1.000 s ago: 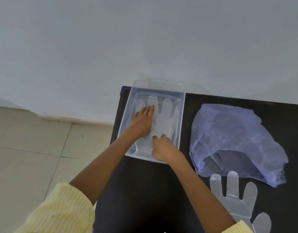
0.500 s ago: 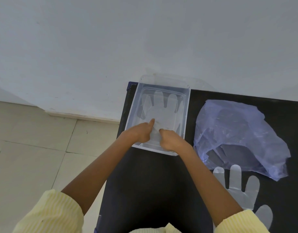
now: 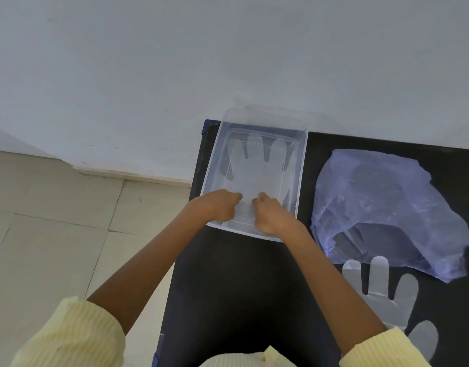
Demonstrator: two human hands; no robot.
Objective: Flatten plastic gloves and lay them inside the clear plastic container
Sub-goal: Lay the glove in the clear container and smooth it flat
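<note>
A clear plastic container [image 3: 303,165] stands at the far left corner of the black table [image 3: 241,287]. A see-through plastic glove [image 3: 257,170] lies flat on the container's floor, fingers pointing away from me. Both my hands reach into the container's near end. My left hand [image 3: 217,206] and my right hand [image 3: 273,217] sit side by side on the glove's cuff, fingers curled and pinching the plastic. A second plastic glove [image 3: 381,295] lies flat on the table at the near right.
A crumpled, thin purple plastic bag [image 3: 381,197] lies right of the container, its near edge over the second glove's fingertips. The table's left edge drops to a tiled floor [image 3: 55,234]. A pale wall [image 3: 228,62] runs behind the table.
My left hand has slid back from the glove's palm to its cuff and curled. My right hand has stayed at the cuff. The camera view has shifted slightly.
</note>
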